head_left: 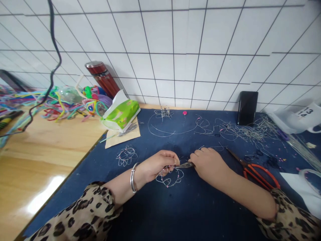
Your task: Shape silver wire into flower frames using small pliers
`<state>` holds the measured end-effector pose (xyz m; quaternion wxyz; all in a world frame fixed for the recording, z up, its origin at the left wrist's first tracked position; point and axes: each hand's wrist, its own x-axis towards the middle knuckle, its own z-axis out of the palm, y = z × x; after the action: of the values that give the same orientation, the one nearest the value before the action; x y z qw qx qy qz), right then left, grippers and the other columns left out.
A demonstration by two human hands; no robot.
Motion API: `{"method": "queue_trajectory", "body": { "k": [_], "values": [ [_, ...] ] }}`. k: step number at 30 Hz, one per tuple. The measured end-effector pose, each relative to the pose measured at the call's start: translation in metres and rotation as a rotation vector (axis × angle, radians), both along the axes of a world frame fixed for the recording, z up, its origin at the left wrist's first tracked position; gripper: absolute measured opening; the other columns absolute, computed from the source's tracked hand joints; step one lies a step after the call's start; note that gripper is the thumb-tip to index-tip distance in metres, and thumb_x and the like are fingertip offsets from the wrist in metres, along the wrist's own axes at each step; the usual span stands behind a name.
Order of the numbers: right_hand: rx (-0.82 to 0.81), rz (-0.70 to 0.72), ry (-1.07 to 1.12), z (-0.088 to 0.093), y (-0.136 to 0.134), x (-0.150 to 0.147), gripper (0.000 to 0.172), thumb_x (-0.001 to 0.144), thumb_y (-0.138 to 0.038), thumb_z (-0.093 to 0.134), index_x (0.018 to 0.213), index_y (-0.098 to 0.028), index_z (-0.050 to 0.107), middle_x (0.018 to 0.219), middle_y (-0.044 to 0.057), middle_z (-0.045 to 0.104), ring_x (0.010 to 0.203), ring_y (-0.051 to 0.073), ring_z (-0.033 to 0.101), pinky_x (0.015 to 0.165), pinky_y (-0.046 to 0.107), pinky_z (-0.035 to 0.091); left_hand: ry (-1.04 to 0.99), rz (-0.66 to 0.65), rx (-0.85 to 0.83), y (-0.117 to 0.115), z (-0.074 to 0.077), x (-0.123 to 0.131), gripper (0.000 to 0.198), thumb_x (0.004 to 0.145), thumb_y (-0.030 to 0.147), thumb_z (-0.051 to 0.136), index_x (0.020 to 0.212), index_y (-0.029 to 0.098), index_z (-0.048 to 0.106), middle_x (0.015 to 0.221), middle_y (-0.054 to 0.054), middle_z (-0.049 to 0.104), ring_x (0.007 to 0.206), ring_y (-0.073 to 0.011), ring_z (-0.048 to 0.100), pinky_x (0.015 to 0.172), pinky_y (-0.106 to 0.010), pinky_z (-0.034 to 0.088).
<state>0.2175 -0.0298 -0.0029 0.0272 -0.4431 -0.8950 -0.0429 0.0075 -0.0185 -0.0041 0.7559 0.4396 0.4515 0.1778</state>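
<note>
My left hand (160, 164) pinches a looped silver wire piece (172, 180) dotted with small pink beads, its loops hanging below the fingers. My right hand (207, 164) is closed around a pair of pliers (185, 165); their handles are hidden in the fist. The jaws point left and meet the wire beside my left fingertips. Whether they grip it I cannot tell. A similar beaded wire piece (126, 155) lies on the dark blue mat (155, 214), left of my hands. Orange-handled scissors (260, 175) rest near my right forearm.
Loose wire (250, 129) is tangled at the back right, below a leaning black phone (247, 107). A green tissue pack (122, 115) and red flask (104, 78) stand back left, by colourful pipe cleaners (57, 103). A white mug (307, 117) is far right. Behind is a tiled wall (160, 50).
</note>
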Motion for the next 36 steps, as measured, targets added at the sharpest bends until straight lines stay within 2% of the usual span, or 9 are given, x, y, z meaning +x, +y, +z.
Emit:
{"method": "queue_trajectory", "body": {
  "k": [10,21,30,36],
  "values": [
    [0.01,0.003,-0.009,0.0008,0.0009,0.0018,0.018,0.085,-0.02,0.042,0.074,-0.02,0.055,0.072,0.002,0.058,0.068,0.016,0.046,0.06,0.03,0.021,-0.027,0.008,0.119,-0.0036,0.0053,0.0027,0.007,0.074,0.019,0.052,0.072,0.014,0.055,0.054,0.005,0.043,0.04,-0.0028,0.029,0.04,-0.019,0.015],
    [0.0,-0.001,-0.042,0.0054,-0.0009,0.0016,0.018,0.085,-0.016,0.042,0.074,-0.019,0.055,0.072,0.003,0.058,0.069,0.016,0.046,0.06,0.03,0.021,0.026,0.008,0.103,-0.0047,0.0073,0.0039,0.011,0.075,0.024,0.053,0.073,0.014,0.055,0.055,0.004,0.045,0.04,-0.0032,0.028,0.04,-0.018,0.016],
    [0.047,0.011,-0.029,0.0076,-0.0015,0.0018,0.019,0.085,-0.015,0.042,0.072,-0.019,0.055,0.069,0.003,0.056,0.068,0.016,0.045,0.06,0.031,0.02,0.085,-0.005,0.29,-0.0062,0.0093,0.0044,0.011,0.077,0.022,0.05,0.073,0.014,0.056,0.059,0.004,0.044,0.049,-0.0059,0.034,0.045,-0.018,0.025],
    [0.066,0.017,-0.032,0.0089,-0.0024,0.0019,0.016,0.083,-0.013,0.043,0.072,-0.018,0.054,0.068,0.003,0.056,0.068,0.016,0.044,0.06,0.031,0.019,0.02,-0.06,0.238,-0.0064,0.007,0.0016,0.012,0.08,0.024,0.047,0.077,0.015,0.054,0.055,0.006,0.037,0.045,-0.0055,0.028,0.043,-0.019,0.022]
  ]
}}
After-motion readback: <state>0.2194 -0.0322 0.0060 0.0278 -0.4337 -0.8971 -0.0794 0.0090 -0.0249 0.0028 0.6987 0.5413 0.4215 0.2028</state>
